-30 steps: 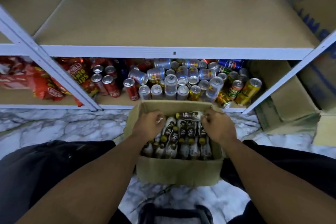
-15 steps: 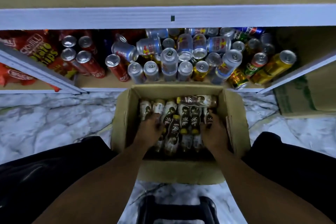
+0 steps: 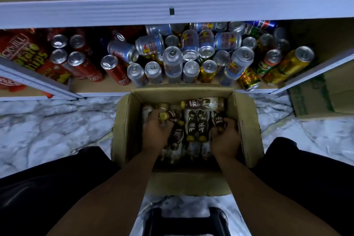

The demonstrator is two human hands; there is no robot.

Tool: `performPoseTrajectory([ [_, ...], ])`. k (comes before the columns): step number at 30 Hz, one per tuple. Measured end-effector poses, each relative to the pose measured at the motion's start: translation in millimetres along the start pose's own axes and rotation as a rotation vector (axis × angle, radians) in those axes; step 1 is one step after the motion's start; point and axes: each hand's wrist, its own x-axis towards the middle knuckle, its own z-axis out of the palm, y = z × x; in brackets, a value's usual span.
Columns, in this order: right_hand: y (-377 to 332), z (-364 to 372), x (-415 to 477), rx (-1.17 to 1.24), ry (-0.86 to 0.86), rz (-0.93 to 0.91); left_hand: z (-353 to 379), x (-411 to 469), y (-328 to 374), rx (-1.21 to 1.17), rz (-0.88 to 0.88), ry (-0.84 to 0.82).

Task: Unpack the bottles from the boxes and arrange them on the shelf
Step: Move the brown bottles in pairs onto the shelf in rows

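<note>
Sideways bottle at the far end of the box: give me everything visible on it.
The sideways bottle looks plastic, with a brown-and-white label and yellow cap pointing left. It lies flat across the other bottles, along the far wall of the cardboard box. Neither the left hand nor the right hand touches it.

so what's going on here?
A person is unpacking an open brown cardboard box that sits on a marble floor. The left grip holds a left-side brown yellow-capped bottle. The right grip holds a right-side brown bottle. Neither bottle is out of the box yet, and more lie packed around them. Mixed drink cans crowd the lower shelf behind.
</note>
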Motion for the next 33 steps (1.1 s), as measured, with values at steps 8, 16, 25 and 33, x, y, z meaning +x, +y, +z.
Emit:
performPoseTrajectory([
  [8,-11,-18,-4,0.070,0.119,-0.113,-17,9,29,0.068,0.091,0.005],
  [16,-30,-41,8,0.107,0.089,-0.195,-30,-2,33,0.045,0.219,0.052],
  [25,-86,-74,-10,0.326,0.142,-0.363,-62,-11,85,-0.074,0.384,0.193],
  [33,-160,-125,-30,0.545,0.213,-0.523,-102,-31,164,-0.346,0.554,0.347],
])
